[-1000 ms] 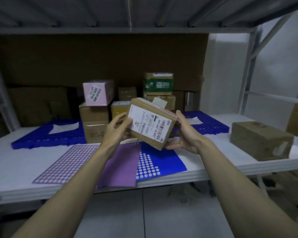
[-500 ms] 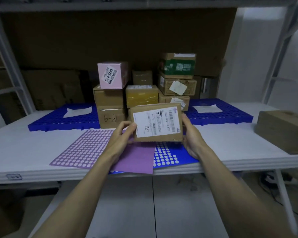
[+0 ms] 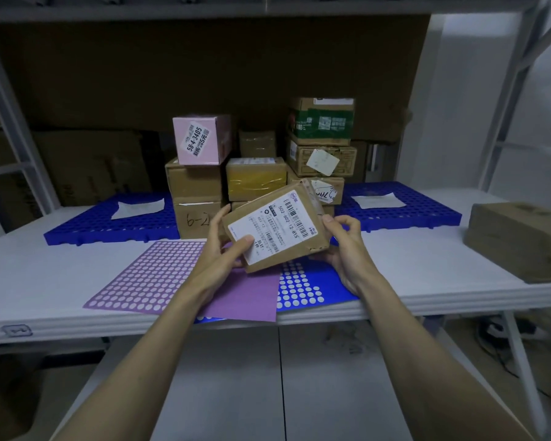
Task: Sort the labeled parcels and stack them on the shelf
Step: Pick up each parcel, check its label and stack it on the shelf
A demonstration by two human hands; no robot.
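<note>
Where hands (image 3: 226,249) tilt parcel (image 3: 275,226): "502-602-12-615".

Both hands up front over the shelf (image 3: 61,281): left hand (image 3: 221,249) at nine o'clock of the held parcel (image 3: 275,224), right hand (image 3: 344,246) at three. Under them, sticker sheets (image 3: 159,275) lie on the shelf. At twelve o'clock, stacked boxes (image 3: 198,183) on the grid mats (image 3: 411,211). Well off at three, a lone carton (image 3: 519,237).
</note>
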